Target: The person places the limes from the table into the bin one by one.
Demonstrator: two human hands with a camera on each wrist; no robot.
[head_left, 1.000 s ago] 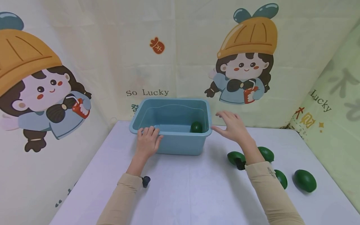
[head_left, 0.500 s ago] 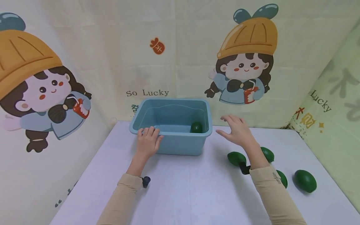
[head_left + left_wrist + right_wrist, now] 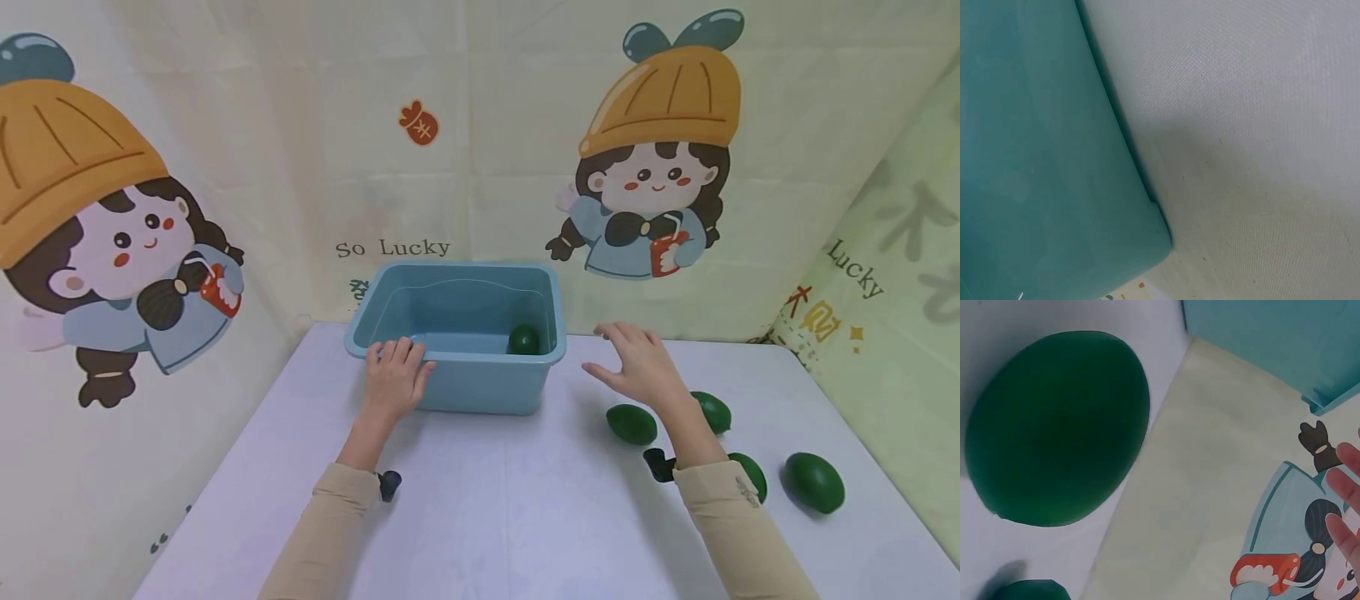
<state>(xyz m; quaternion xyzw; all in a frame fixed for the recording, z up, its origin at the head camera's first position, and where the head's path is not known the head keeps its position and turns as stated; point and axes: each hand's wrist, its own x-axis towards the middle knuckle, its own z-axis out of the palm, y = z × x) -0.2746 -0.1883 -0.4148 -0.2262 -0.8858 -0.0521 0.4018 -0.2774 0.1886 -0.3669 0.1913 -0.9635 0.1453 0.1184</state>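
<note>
A blue plastic bin [image 3: 480, 387] stands at the back of the table with one dark green oval fruit [image 3: 523, 340] inside at its right end. My left hand [image 3: 392, 383] grips the bin's front rim near the left corner, fingers hooked over the edge. Right of the bin, my right hand [image 3: 637, 362] hovers above the table, thumb and fingers spread, holding nothing. Just below it lies another green fruit [image 3: 632, 424], large in the right wrist view, where my fingertips [image 3: 1344, 481] show at the right edge. The left wrist view has the bin's wall [image 3: 1035, 156] but no fingers.
More green fruits lie at the right: one [image 3: 712, 412] behind my right wrist, one [image 3: 748, 477] partly hidden by the sleeve, one [image 3: 814, 482] farther right. A printed cloth backdrop [image 3: 510, 167] rises behind the white table [image 3: 495, 500].
My right hand has drawn back from the bin's right rim, moving right and down toward the nearest fruit. The left hand and bin have stayed put.
</note>
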